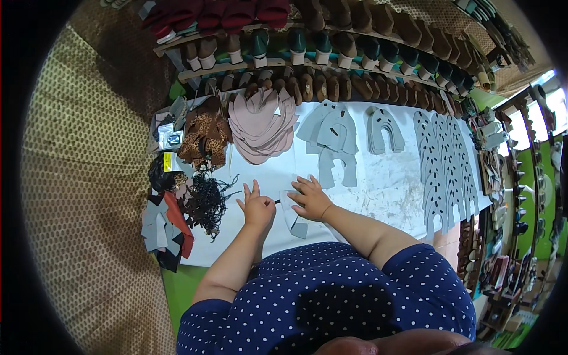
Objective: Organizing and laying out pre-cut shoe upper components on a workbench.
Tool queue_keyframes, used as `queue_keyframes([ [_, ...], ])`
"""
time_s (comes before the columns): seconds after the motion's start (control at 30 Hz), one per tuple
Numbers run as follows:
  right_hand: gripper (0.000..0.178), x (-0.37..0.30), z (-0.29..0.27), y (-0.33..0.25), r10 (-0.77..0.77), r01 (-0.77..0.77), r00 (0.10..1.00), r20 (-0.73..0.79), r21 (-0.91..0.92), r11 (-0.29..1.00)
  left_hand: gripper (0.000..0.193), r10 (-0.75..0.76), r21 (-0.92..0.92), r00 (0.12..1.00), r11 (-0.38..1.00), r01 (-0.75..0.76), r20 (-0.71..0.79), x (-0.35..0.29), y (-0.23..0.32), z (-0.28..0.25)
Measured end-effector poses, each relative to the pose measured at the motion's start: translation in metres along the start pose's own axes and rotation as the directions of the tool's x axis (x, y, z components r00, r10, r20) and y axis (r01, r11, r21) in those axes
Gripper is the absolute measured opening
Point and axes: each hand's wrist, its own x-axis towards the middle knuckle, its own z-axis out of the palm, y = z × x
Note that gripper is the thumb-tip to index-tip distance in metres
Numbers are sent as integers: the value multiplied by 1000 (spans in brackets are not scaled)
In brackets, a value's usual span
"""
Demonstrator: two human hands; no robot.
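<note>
Over the white-covered table [266,177], my left hand [258,208] pinches a small dark tab [277,202] between thumb and forefinger, its other fingers raised. Just to its right, my right hand [312,200] lies with fingers spread at the edge of a pale, narrow sheet [287,204]. A small grey piece [299,229] lies below that sheet, close to my body. Beyond my right hand are flat grey curved shoe pieces [334,133], some bearing small dark tabs like the pinched one.
Pink cut pieces [260,127], leopard-print pieces [206,133] and tangled black cords [207,204] cover the left side. Grey and red scraps [160,228] lie at the left edge. More grey pieces [384,131] and overlapping tabbed rows [447,165] spread rightward. Shelves of shoes [322,47] stand behind.
</note>
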Motion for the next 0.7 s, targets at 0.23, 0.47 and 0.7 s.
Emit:
queue_keyframes([
  [0.23,68,-3,-2,6,30,-26,999,-28,129,991,15,-24,55,1000,998,24,1,-3,3,-2],
  [0.47,63,-2,1,6,53,-50,999,-14,132,990,40,142,-162,942,967,-198,-305,-7,-21,2],
  [0.7,63,-3,2,7,51,-47,998,-33,103,994,75,433,374,854,771,-516,288,-23,0,-7],
])
